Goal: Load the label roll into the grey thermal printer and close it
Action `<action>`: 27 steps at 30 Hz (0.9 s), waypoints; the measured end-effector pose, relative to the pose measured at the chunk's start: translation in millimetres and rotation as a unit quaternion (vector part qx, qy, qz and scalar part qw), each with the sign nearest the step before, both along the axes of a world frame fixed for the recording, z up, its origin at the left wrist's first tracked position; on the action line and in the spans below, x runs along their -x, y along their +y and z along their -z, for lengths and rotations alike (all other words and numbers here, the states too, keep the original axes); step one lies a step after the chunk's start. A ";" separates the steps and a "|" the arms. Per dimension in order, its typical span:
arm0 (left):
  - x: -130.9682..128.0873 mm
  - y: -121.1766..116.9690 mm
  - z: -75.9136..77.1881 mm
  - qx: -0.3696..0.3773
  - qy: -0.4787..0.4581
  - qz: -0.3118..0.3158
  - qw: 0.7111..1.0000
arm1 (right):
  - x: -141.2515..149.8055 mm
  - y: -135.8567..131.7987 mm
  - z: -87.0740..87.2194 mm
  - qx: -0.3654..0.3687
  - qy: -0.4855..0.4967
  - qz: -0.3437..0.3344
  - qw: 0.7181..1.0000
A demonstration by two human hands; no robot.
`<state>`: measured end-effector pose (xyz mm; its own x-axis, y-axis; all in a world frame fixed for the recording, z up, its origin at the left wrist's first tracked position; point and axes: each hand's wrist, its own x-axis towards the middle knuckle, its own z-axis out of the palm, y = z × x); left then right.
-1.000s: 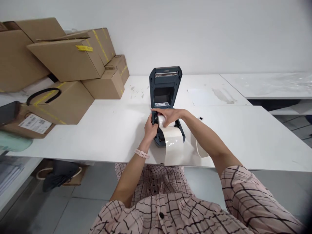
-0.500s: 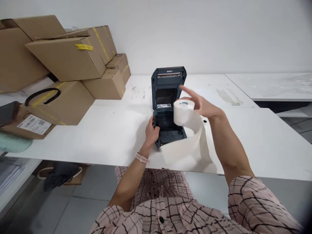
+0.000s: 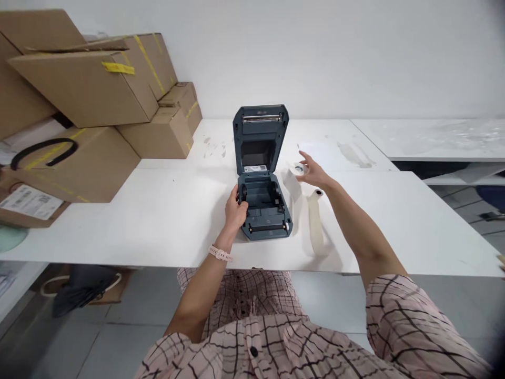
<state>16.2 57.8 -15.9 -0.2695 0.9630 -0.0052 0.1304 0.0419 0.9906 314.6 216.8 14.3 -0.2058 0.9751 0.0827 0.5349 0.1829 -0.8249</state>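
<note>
A dark label printer (image 3: 260, 213) stands on the table with its lid (image 3: 260, 137) raised, and its inner bay shows no roll. My left hand (image 3: 235, 211) grips the printer's left side, thumb over the rim. To the right of the printer, my right hand (image 3: 314, 173) holds a white label roll (image 3: 299, 169) with thumb and fingers around its right side, index finger extended. A strip of labels hangs from that roll beside the printer. In front of my right hand, a small narrow roll (image 3: 316, 210) lies with its pale strip unrolled toward the table's front edge.
Several cardboard boxes (image 3: 87, 87) are stacked on the left of the white table (image 3: 169, 216). A black cable (image 3: 45, 150) lies over one box. A wall rises behind the table. A person's fingertips (image 3: 502, 260) show at the far right edge.
My right hand has moved the label roll away from above the printer, to the right and lower. The narrow roll now shows clearly. My left hand stays on the printer; the view has shifted right.
</note>
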 end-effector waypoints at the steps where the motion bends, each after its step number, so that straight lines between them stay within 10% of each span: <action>1: 0.5 0.2 0.7 0.000 -0.001 0.003 1.000 | -4.5 -3.2 0.4 0.005 0.016 -0.004 1.000; 7: -1.6 -0.3 -2.3 -0.017 -0.011 -0.006 1.000 | -66.0 -47.4 9.3 0.041 0.208 0.013 0.977; 13: -4.9 -3.1 -8.5 -0.013 -0.029 -0.014 0.999 | -60.5 -100.7 37.8 0.138 0.153 -0.026 0.978; 22: -6.3 -3.0 -6.9 -0.025 -0.042 -0.008 0.999 | 31.2 -134.3 -94.0 -0.061 0.072 -0.294 0.951; 27: -5.9 -1.6 -4.4 -0.018 -0.063 -0.014 0.998 | 111.3 -101.9 -77.8 -0.105 -0.207 -0.356 0.905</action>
